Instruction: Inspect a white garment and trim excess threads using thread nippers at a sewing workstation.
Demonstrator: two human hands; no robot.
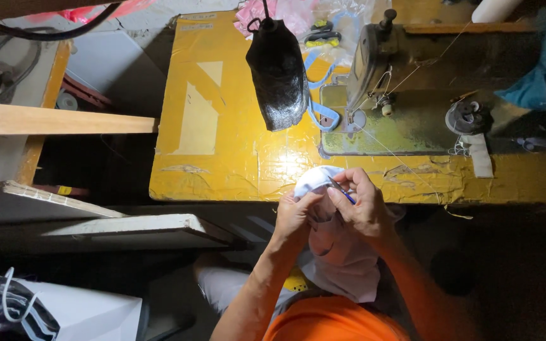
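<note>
left hand (293,215) fingers pinched shut on soft white cloth (314,179) | right hand (361,202) gripped cloth and thin blue tool (347,196) | cloth at glossy yellow table (222,158) edge, near metal sewing machine (399,101)

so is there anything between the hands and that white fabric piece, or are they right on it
Nothing visible stands between them. Both the left hand and the right hand are directly on the white fabric piece, gripping it at the near edge of the yellow table. The right hand also pinches a small blue tool against the cloth.
</note>
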